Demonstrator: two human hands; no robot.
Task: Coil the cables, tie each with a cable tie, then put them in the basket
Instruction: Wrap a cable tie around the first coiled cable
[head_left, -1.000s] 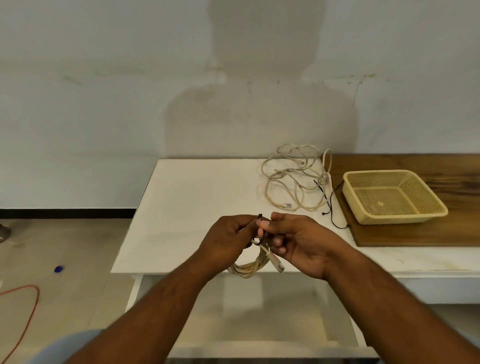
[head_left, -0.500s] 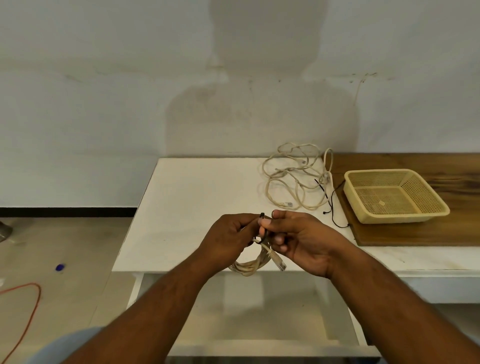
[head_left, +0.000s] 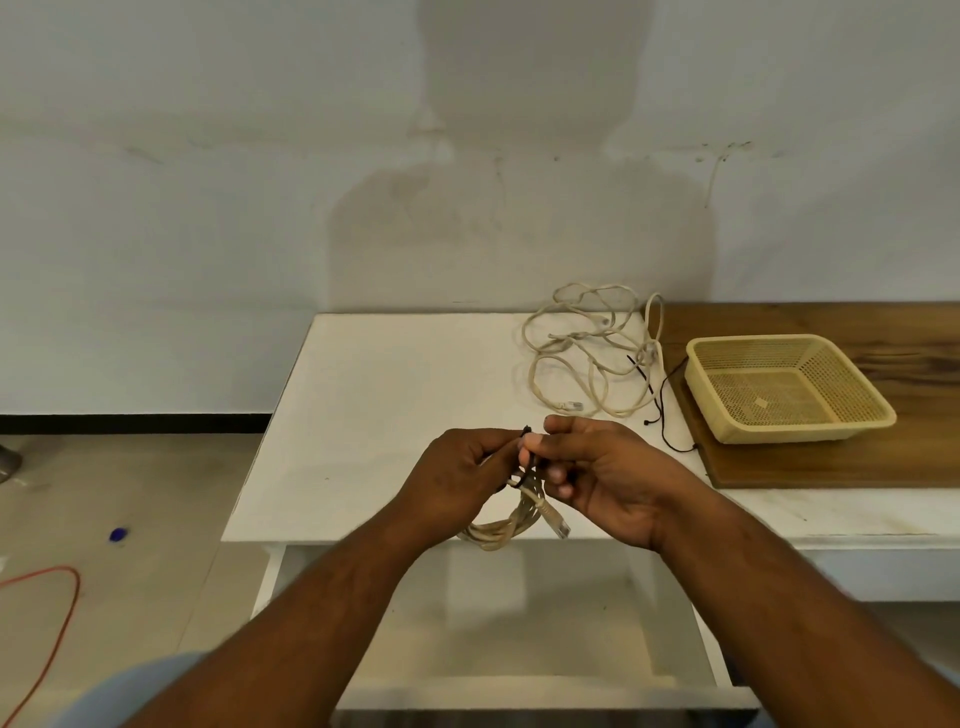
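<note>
Pinching black tie (head_left: 525, 447) round coil (head_left: 511, 522), both hands.
L hand (head_left: 460, 480) & R hand (head_left: 605, 475) closed on it, fingertips touching, above table (head_left: 395, 395) edge; basket (head_left: 787, 387) well apart.

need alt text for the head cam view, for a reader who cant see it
Both hands, left hand and right hand, hold a coiled beige cable and work a black cable tie around it above a white table. Farther back lie a loose cable and an empty basket.
</note>
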